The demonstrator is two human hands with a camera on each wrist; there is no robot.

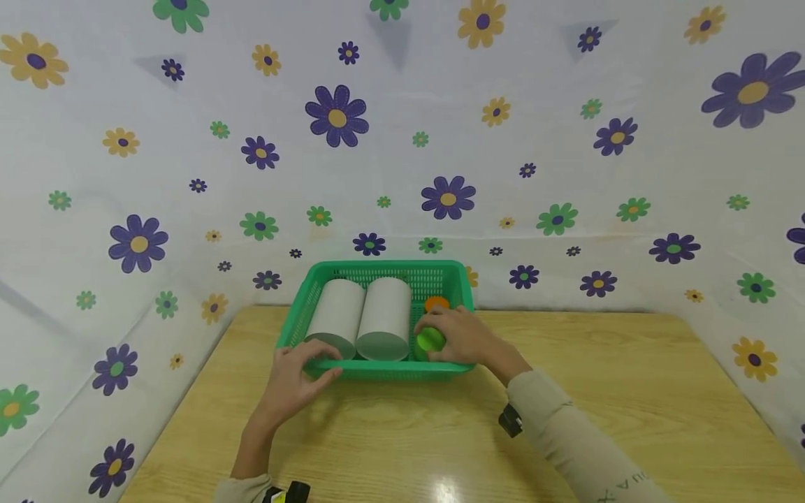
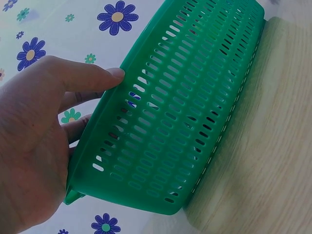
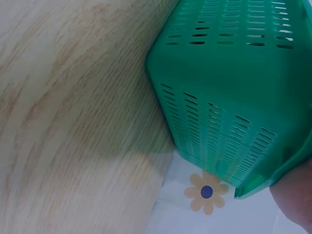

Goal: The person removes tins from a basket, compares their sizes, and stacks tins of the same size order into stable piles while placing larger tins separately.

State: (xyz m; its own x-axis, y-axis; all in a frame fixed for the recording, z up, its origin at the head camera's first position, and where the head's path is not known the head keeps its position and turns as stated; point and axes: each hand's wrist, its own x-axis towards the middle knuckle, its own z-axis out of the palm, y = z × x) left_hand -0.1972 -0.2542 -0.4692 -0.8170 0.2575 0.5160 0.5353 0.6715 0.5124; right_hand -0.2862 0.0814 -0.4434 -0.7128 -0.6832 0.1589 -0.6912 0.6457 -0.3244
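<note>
A green plastic basket point(image 1: 377, 369) stands on the wooden table against the cloth backdrop. Two white cylinders point(image 1: 385, 314), which look like paper rolls, lie side by side in its left and middle part. My left hand point(image 1: 295, 381) grips the front left rim, thumb outside and fingers over the inner side, as the left wrist view shows on the basket wall point(image 2: 165, 107). Inside the right end, my right hand point(image 1: 462, 337) holds a bright green round object point(image 1: 430, 340) with curled fingers. Just behind it sits an orange round object point(image 1: 437, 303), partly hidden by that hand.
The wooden table point(image 1: 597, 398) extends to both sides and in front of the basket. A white cloth point(image 1: 390, 161) printed with purple, yellow and green flowers hangs behind and at the sides. In the right wrist view, the basket's slotted wall point(image 3: 219, 73) fills much of the frame.
</note>
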